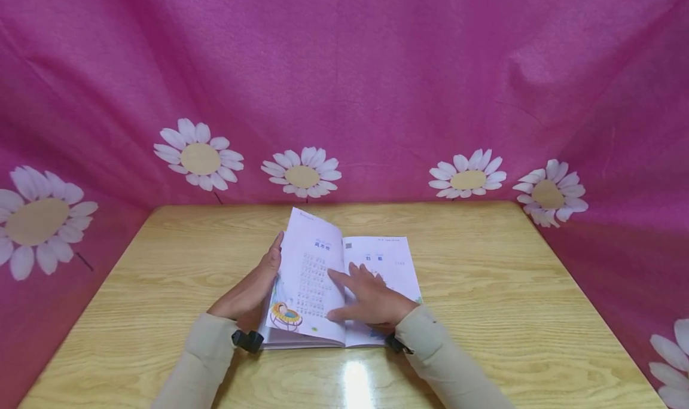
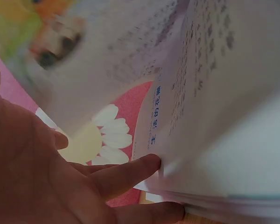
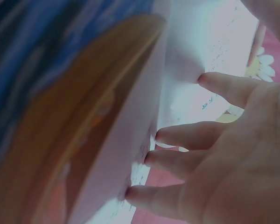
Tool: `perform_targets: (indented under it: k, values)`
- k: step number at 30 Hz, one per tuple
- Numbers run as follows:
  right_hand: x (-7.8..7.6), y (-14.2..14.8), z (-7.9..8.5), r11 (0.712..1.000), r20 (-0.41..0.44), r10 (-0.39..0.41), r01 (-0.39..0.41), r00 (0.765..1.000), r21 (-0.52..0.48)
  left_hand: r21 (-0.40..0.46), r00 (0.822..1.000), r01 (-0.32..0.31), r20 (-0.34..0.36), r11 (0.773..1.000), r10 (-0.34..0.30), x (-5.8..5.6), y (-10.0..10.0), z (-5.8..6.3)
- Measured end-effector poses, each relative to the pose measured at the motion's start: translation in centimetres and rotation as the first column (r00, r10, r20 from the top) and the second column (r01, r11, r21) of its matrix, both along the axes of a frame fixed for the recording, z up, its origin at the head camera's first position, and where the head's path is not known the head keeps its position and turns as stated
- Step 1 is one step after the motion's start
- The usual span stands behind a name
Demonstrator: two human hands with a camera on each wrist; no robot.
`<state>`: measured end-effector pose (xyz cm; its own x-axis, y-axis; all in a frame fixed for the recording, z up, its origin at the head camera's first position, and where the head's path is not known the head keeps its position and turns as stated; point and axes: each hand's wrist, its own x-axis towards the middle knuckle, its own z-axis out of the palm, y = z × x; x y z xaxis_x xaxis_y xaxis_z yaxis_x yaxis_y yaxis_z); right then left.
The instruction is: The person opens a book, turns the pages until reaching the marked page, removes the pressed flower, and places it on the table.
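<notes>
An open book (image 1: 398, 277) with white pages, printed lines and coloured pictures lies on the table. At its left side, a page (image 1: 309, 232) stands partly raised, with a cradle drawing near its bottom corner. My left hand (image 1: 253, 286) is at that page's left edge; in the left wrist view, its fingertips (image 2: 151, 162) touch the pages from the side. My right hand (image 1: 371, 298) spreads its fingers over the book, thumb and index finger by the raised left page and the others over the right page. Fingertips (image 3: 205, 78) touch the paper in the right wrist view.
The wooden table (image 1: 484, 265) reaches back to a pink cloth (image 1: 377, 86) printed with large white daisies, which also hangs along both sides. Light glares off the tabletop just in front of the book. A dark wrist device (image 1: 247, 341) sits at the left sleeve.
</notes>
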<state>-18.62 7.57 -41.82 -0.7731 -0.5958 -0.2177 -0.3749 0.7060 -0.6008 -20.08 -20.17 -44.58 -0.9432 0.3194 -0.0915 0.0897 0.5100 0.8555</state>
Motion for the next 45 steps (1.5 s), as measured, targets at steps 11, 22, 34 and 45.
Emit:
perform_targets:
  k: [11,22,34,45]
  values:
    - [0.3,-1.0,-0.7,0.990,-0.036,0.001,0.004,0.999,0.143,-0.030,1.000,-0.027,0.005,0.999,0.027,2.9,1.5,4.7]
    - [0.5,-1.3,-0.5,0.982,-0.074,0.008,0.006,0.997,0.189,-0.116,0.999,-0.037,-0.001,0.993,0.037,2.8,1.0,4.1]
    - [0.5,-1.7,-0.7,0.972,-0.168,0.044,-0.003,0.985,0.234,-0.163,0.998,-0.015,-0.059,0.987,0.005,3.4,1.4,5.2]
    - [0.5,-1.8,-0.6,0.962,-0.198,0.076,-0.020,0.977,0.272,-0.482,0.975,0.054,-0.163,0.875,-0.151,4.7,4.1,4.3]
